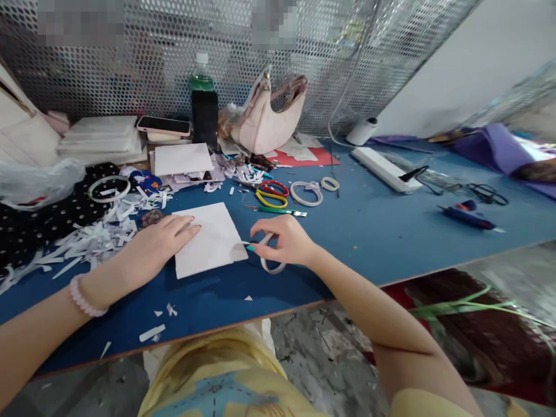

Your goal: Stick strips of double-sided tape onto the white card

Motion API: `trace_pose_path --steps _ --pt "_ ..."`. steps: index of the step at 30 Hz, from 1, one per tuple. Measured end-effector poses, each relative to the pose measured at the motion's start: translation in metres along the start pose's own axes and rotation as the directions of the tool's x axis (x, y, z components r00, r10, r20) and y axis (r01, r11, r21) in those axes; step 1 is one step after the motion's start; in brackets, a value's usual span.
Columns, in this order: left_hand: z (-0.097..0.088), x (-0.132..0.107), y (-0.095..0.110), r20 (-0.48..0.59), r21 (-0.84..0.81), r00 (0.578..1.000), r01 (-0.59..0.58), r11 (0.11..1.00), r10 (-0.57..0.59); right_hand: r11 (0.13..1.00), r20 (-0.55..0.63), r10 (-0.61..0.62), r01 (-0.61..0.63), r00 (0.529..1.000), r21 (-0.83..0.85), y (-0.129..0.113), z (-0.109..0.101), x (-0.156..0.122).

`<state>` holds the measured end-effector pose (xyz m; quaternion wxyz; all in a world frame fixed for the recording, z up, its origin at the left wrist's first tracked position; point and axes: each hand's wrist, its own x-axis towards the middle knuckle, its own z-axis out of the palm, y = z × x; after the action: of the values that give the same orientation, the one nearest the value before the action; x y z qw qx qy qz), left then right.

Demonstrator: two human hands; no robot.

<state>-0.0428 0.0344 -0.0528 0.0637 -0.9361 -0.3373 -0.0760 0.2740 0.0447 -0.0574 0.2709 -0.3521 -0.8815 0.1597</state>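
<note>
A square white card (208, 240) lies on the blue table in front of me. My left hand (158, 243) rests over the card's left edge, fingers stretched out and holding nothing. At the card's right edge, my right hand (282, 240) pinches a narrow roll of white tape (274, 267). The tape's loose end reaches the card's edge near my fingertips. Beyond this hand lie a green-handled craft knife (282, 211), scissors with red and yellow handles (273, 197) and another white tape roll (306, 194). A small pale ring (330, 184) sits beside them.
Paper scraps (99, 231) spread over the left side, by a black dotted cloth (56, 202). A pink handbag (271, 119), a bottle (202, 75) and stacked white cards (102, 136) stand behind. At right lie a power strip (384, 168) and a blue tool (467, 218).
</note>
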Motion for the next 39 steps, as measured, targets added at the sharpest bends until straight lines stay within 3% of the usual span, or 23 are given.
trace_pose_path --steps 4,6,9,12,20,30,35,39 --pt "-0.008 0.003 0.001 0.023 -0.101 1.0 0.003 0.995 -0.001 0.957 -0.062 -0.093 0.072 0.994 -0.282 -0.004 -0.001 0.0" --pt "-0.013 0.006 0.007 -0.005 -0.26 0.999 0.046 0.965 -0.049 0.893 -0.068 -0.168 0.122 0.983 -0.433 -0.014 0.001 0.002" --pt "-0.017 0.009 0.019 0.057 -0.54 0.991 0.132 0.831 -0.12 0.773 -0.045 -0.302 0.217 0.952 -0.597 -0.034 0.006 0.007" --pt "-0.017 0.007 0.03 0.166 -0.661 0.976 0.216 0.719 -0.141 0.669 -0.028 -0.411 0.281 0.911 -0.688 -0.054 0.01 0.013" --pt "-0.016 0.007 0.038 0.261 -0.745 0.947 0.322 0.584 -0.189 0.585 -0.083 -0.512 0.275 0.855 -0.763 -0.07 0.014 0.009" --pt "-0.02 0.007 0.049 0.389 -0.664 0.907 0.397 0.634 -0.16 0.596 -0.071 -0.556 0.338 0.828 -0.728 -0.057 0.017 -0.005" --pt "-0.021 0.006 0.053 0.355 -0.667 0.926 0.348 0.659 -0.13 0.61 -0.069 -0.561 0.356 0.825 -0.708 -0.056 0.016 -0.012" --pt "-0.018 0.0 0.046 0.322 -0.68 0.937 0.33 0.654 -0.137 0.61 -0.059 -0.498 0.301 0.865 -0.733 -0.049 0.011 -0.019"
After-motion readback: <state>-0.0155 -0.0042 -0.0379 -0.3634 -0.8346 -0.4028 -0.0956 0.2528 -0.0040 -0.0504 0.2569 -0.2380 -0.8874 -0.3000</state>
